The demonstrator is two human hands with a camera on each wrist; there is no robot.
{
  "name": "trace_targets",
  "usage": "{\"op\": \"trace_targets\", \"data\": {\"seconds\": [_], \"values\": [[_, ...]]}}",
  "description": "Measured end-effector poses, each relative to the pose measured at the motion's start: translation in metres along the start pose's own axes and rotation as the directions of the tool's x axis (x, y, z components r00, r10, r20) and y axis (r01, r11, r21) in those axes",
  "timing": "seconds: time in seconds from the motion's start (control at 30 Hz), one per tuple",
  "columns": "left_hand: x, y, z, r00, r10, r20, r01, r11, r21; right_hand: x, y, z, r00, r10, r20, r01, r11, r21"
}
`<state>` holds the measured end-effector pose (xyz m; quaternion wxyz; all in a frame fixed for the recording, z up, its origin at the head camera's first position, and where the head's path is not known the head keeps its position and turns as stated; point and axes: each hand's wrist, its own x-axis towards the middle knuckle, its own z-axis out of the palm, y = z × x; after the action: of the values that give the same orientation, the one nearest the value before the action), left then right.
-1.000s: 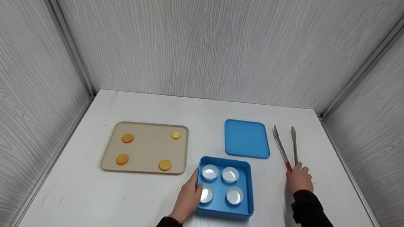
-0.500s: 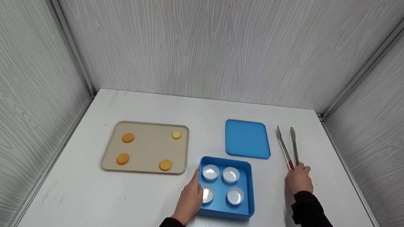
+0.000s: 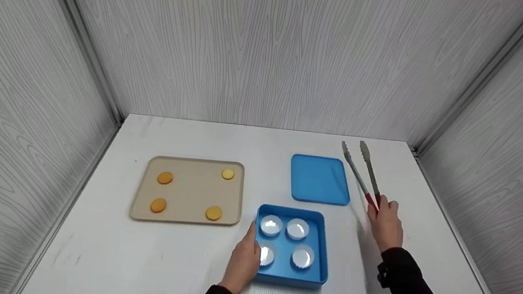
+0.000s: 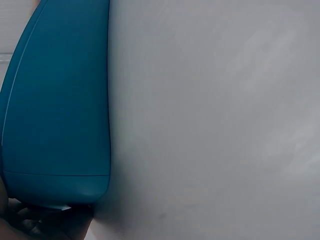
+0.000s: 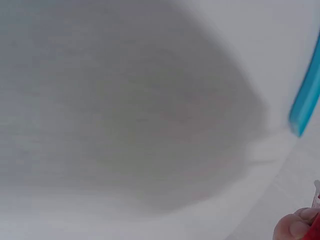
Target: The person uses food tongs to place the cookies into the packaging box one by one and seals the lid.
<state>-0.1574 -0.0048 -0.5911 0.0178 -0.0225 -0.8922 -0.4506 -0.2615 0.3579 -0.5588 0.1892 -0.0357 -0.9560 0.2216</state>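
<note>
A blue box (image 3: 299,281) stands near the front of the table, with several white fluted baking cups (image 3: 297,229) inside. My left hand (image 3: 243,259) holds its left side, thumb at the rim; in the left wrist view, dark fingers (image 4: 75,220) show at the end of the box wall (image 4: 60,110). My right hand (image 3: 386,224) grips a pair of metal tongs (image 3: 369,173) by the red handles. The tongs are spread and raised off the table, tips pointing away. Only fingertips (image 5: 292,227) and a bit of red handle (image 5: 314,231) show in the right wrist view.
A beige tray (image 3: 191,193) on the left bears several round orange and yellow cookie-like discs (image 3: 213,213). A flat blue lid (image 3: 320,179) lies behind the box, left of the tongs. Grey wood-grain panels (image 3: 269,53) enclose the table (image 3: 175,262) at the back and sides.
My right hand has lifted the tongs off the table; their tips have moved up and left in the head view, above the lid's right side. The left hand and box have barely shifted.
</note>
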Motion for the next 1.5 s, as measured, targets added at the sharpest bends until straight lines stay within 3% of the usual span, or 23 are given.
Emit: {"op": "trace_targets", "data": {"seconds": [0.1, 0.23, 0.43, 0.63, 0.73, 0.9, 1.07, 1.33, 1.5], "values": [[-0.002, -0.001, -0.001, 1.000, -0.007, 0.006, 0.007, 1.000, -0.011, 0.002, -0.017, -0.004, 0.999, -0.042, 0.031, 0.041, 0.999, 0.011], [-0.005, -0.001, -0.003, 0.999, -0.024, 0.022, 0.025, 0.999, -0.027, 0.001, -0.045, -0.008, 0.984, -0.177, 0.022, 0.176, 0.983, 0.050], [-0.007, -0.001, -0.003, 0.999, -0.037, 0.027, 0.038, 0.999, -0.031, -0.005, -0.086, -0.008, 0.922, -0.386, 0.027, 0.383, 0.921, 0.072], [-0.008, -0.001, -0.003, 0.999, -0.030, 0.016, 0.031, 0.999, -0.034, -0.014, -0.117, -0.004, 0.861, -0.498, 0.107, 0.492, 0.867, 0.073], [-0.008, -0.001, -0.003, 1.000, -0.020, 0.007, 0.020, 1.000, -0.023, -0.018, -0.128, 0.000, 0.844, -0.513, 0.159, 0.507, 0.858, 0.075], [-0.009, -0.001, -0.003, 0.999, -0.031, 0.016, 0.032, 0.999, -0.018, -0.023, -0.143, 0.007, 0.828, -0.490, 0.271, 0.490, 0.869, 0.074], [-0.008, -0.001, -0.002, 0.998, -0.054, 0.043, 0.055, 0.998, -0.029, -0.026, -0.155, 0.013, 0.795, -0.482, 0.369, 0.492, 0.867, 0.071], [-0.007, -0.002, -0.002, 0.997, -0.058, 0.043, 0.059, 0.998, -0.023, -0.026, -0.166, 0.025, 0.750, -0.525, 0.402, 0.554, 0.831, 0.053], [-0.007, -0.002, -0.002, 0.998, -0.049, 0.037, 0.050, 0.998, -0.025, -0.024, -0.170, 0.030, 0.738, -0.527, 0.421, 0.566, 0.824, 0.040]]}}
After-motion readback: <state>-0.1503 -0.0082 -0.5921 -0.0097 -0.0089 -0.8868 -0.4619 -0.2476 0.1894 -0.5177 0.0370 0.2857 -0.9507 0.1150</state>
